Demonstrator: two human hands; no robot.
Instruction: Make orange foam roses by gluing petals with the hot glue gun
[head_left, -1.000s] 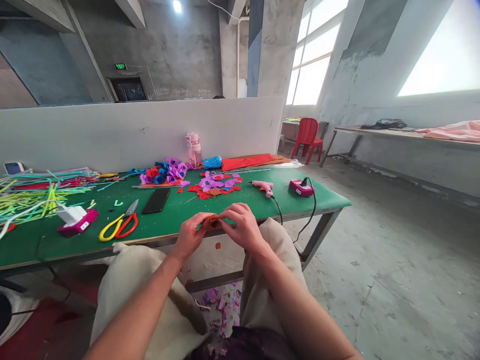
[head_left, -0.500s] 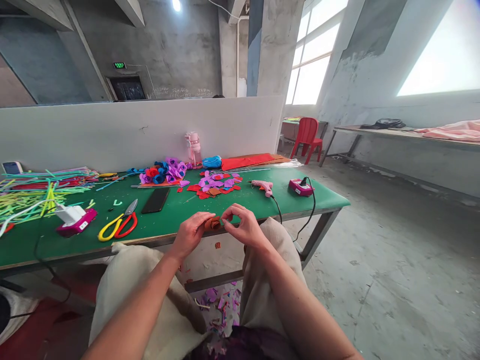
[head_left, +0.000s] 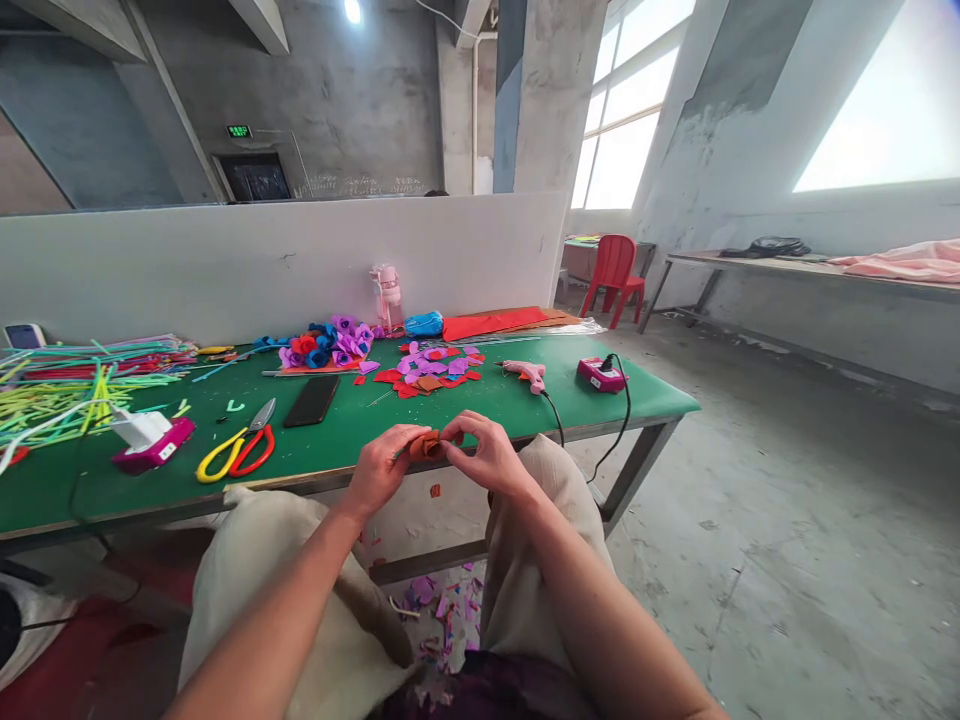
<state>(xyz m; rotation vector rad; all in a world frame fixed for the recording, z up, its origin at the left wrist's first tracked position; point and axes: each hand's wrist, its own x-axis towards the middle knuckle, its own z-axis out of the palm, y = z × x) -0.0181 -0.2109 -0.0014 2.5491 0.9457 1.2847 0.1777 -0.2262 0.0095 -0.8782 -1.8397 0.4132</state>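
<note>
A small rolled piece of orange-brown paper [head_left: 426, 447] is held at the table's front edge, above my knees. My left hand [head_left: 380, 466] pinches its left end. My right hand [head_left: 484, 452] has thumb and forefinger closed on its right end. Beyond the hands lies a pile of purple, red and brown paper pieces [head_left: 431, 368]. A pink glue gun [head_left: 527, 375] rests to the right of the pile. Left of the hands are a black phone [head_left: 311, 400] and scissors [head_left: 251, 440] with one yellow and one red handle.
On the green table [head_left: 637, 400] stand purple and blue paper flowers [head_left: 330, 342], a pink bottle [head_left: 387, 298], colourful stems [head_left: 90, 380] and two magenta power sockets [head_left: 602, 375]. The glue gun's cord hangs over the front edge. A white partition [head_left: 285, 265] rises behind.
My right hand has moved slightly left, and its fingers have closed onto the orange-brown paper. My left hand has barely moved.
</note>
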